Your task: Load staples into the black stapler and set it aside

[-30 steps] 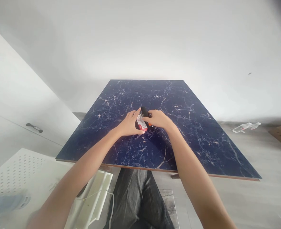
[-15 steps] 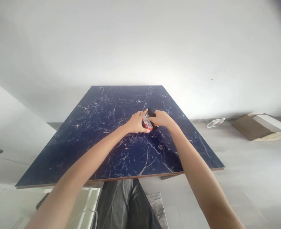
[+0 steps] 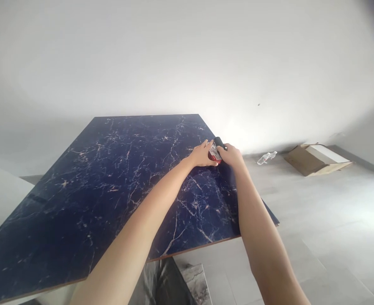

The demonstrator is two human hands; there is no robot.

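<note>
Out over the right side of the dark blue marble-patterned tabletop [image 3: 126,169], both my arms reach forward. My left hand [image 3: 202,155] curves its thumb and fingers around a small red-and-white box [image 3: 215,156]. Right beside it, my right hand [image 3: 232,155] is closed on a black object [image 3: 219,143], whose rounded dark end sticks out beyond the thumb. The fingers cover most of that object, so its kind cannot be made out. The box and the black object are close together, near the table's right edge.
A pale wall [image 3: 142,55] rises behind the table. On the floor to the right lie clear plastic bottles [image 3: 266,158] and an open cardboard box [image 3: 304,161]. Dark fabric [image 3: 164,284] and a grey marbled panel [image 3: 198,281] show below the front edge.
Both hands have moved right across the table with the red-and-white box and the black object, nearer the right edge. The view has also shifted right.
</note>
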